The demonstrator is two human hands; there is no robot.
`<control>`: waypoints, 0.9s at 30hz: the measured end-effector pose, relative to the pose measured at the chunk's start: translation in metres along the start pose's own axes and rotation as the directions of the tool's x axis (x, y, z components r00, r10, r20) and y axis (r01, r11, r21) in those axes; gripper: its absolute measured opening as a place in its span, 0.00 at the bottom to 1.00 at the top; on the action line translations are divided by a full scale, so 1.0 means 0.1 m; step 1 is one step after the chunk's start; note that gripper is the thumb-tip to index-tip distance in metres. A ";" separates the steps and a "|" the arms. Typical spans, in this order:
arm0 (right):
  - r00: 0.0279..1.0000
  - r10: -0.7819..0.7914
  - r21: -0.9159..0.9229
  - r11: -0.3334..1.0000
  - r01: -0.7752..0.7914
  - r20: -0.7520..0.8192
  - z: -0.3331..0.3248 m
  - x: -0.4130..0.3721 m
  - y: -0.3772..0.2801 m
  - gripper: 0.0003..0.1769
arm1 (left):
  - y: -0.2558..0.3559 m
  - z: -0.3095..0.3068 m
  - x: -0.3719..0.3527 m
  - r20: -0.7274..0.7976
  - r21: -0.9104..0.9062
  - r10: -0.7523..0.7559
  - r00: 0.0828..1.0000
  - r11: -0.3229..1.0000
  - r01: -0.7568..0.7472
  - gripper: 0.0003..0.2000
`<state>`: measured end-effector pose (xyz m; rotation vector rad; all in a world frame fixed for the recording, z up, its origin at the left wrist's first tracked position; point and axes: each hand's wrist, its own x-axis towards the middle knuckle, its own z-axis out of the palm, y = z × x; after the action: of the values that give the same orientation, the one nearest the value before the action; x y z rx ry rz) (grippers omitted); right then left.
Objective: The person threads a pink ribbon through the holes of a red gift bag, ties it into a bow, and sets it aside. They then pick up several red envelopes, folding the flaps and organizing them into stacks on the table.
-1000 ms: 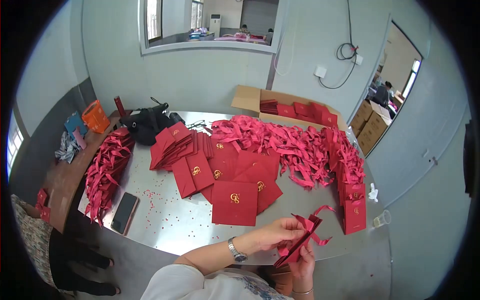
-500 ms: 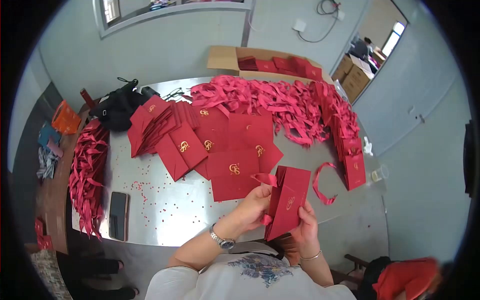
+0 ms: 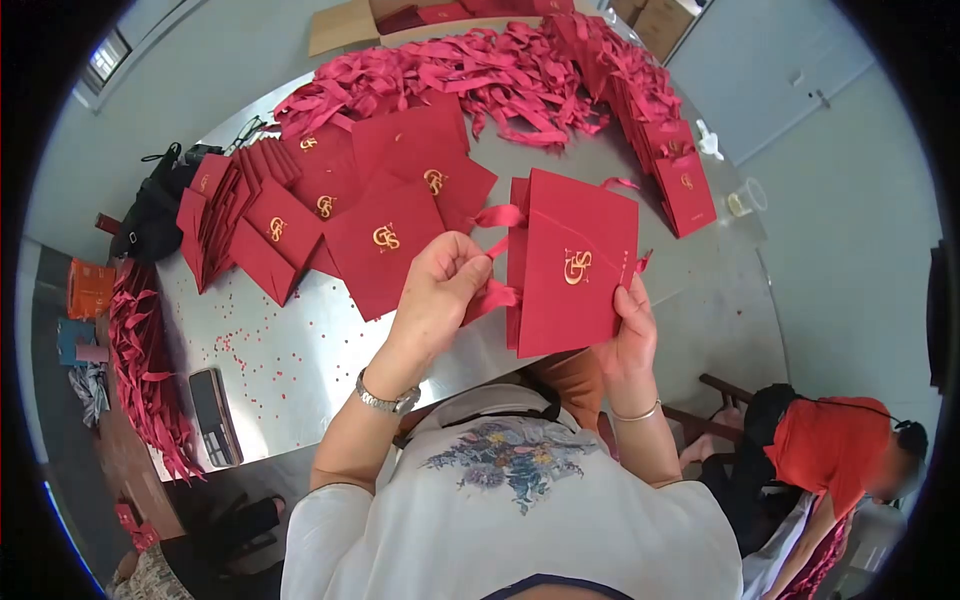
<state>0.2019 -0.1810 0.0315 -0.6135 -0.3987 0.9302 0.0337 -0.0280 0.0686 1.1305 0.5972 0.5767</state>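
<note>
A red paper gift bag with a gold monogram is held on its side above the table's front edge. My right hand grips its lower right edge, thumb on the front panel and the other fingers partly hidden behind. To its left, my left hand is closed in a pinch on the bag's red ribbon, which comes out of the bag's left side. Flat red bags lie just beyond my left hand, overlapping one another.
A pile of red ribbons runs along the table's far side. Finished-looking bags stand in a row at right, near a plastic cup. A phone lies at left. A person in red sits at right.
My view has tilted down and shifted. The bag now shows its front more fully, and my left hand has drawn away from it to the left, with ribbon stretched between them.
</note>
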 end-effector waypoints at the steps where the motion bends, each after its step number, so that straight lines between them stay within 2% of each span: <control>1: 1.000 0.002 0.003 1.000 -0.002 -0.009 -0.02 0.00 0.00 0.22 | -0.01 0.04 0.01 -0.006 0.036 0.022 1.000 0.999 -0.022 0.05; 3: 0.997 0.041 0.142 0.989 -0.032 -0.059 -0.04 0.00 0.05 0.22 | -0.02 0.18 0.01 0.043 -0.005 -0.080 0.996 0.997 0.081 0.03; 4: 0.997 0.042 0.143 0.989 -0.033 -0.063 -0.06 -0.01 0.07 0.22 | -0.05 0.23 0.03 0.065 -0.038 -0.131 0.989 0.990 0.134 0.03; 7: 0.994 0.088 0.240 0.968 -0.071 -0.058 -0.10 -0.02 0.14 0.23 | -0.15 0.30 0.07 0.097 -0.049 -0.108 0.989 0.992 0.113 0.02; 9: 0.977 0.184 0.315 0.938 -0.144 -0.103 -0.11 -0.08 0.19 0.23 | -0.16 0.32 0.08 0.085 -0.045 -0.122 0.989 0.991 0.126 0.02; 10: 0.976 0.189 0.317 0.937 -0.148 -0.104 -0.15 -0.10 0.23 0.23 | -0.16 0.32 0.09 0.128 -0.021 -0.102 0.987 0.994 0.106 0.01; 12: 0.958 0.285 0.298 0.918 -0.261 -0.040 -0.22 -0.13 0.31 0.24 | -0.19 0.31 0.10 0.170 0.004 -0.089 0.981 0.996 0.089 0.03; 14: 0.942 0.334 0.298 0.901 -0.314 -0.017 -0.18 -0.13 0.31 0.26 | -0.21 0.32 0.10 0.132 0.015 -0.023 0.991 1.000 0.021 0.11; 15: 0.915 0.402 0.287 0.874 -0.393 0.030 -0.16 -0.14 0.32 0.27 | -0.23 0.35 0.09 0.081 -0.021 0.111 0.991 0.994 -0.109 0.22; 17: 0.865 0.491 0.306 0.812 -0.498 0.105 -0.08 -0.16 0.31 0.29 | -0.12 0.34 0.04 -0.002 0.187 0.247 0.969 0.952 -0.242 0.30; 18: 0.866 0.490 0.311 0.811 -0.496 0.103 -0.08 -0.16 0.30 0.29 | -0.16 0.25 0.10 0.008 0.353 0.385 0.923 0.862 -0.363 0.35; 20: 0.766 0.541 0.397 0.654 -0.643 0.348 -0.12 -0.15 0.28 0.29 | 0.00 0.09 0.15 0.218 0.546 0.559 0.800 0.610 -0.575 0.31; 21: 0.767 0.541 0.404 0.652 -0.642 0.345 -0.16 -0.15 0.31 0.29 | 0.10 0.00 0.16 0.369 0.576 0.529 0.764 0.515 -0.635 0.22; 22: 0.724 0.564 0.405 0.600 -0.690 0.397 -0.23 -0.14 0.36 0.28 | 0.12 -0.05 0.19 0.370 0.577 0.523 0.768 0.518 -0.631 0.22; 23: 0.677 0.584 0.400 0.546 -0.736 0.448 -0.29 -0.14 0.39 0.27 | 0.13 -0.08 0.20 0.338 0.505 0.441 0.831 0.661 -0.556 0.17; 24: 0.693 0.641 0.340 0.603 -0.721 0.332 -0.28 -0.13 0.37 0.26 | 0.14 -0.10 0.20 0.314 0.421 0.349 0.883 0.782 -0.460 0.13; 25: 0.704 0.679 0.270 0.652 -0.709 0.208 -0.24 -0.10 0.34 0.25 | 0.16 -0.03 0.19 0.236 0.322 0.364 0.901 0.845 -0.426 0.08; 26: 0.725 0.688 0.065 0.725 -0.685 -0.037 -0.17 -0.09 0.25 0.24 | 0.12 -0.02 0.19 0.237 0.323 0.362 0.902 0.846 -0.424 0.08; 27: 0.754 0.646 0.039 0.762 -0.646 -0.119 -0.10 -0.05 0.17 0.25 | 0.06 -0.04 0.20 0.131 0.333 0.343 0.930 0.869 -0.367 0.08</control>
<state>0.1937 -0.1807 0.0125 -0.8335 -0.0576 1.5490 0.0450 -0.0097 0.0700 1.6150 0.4427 0.7638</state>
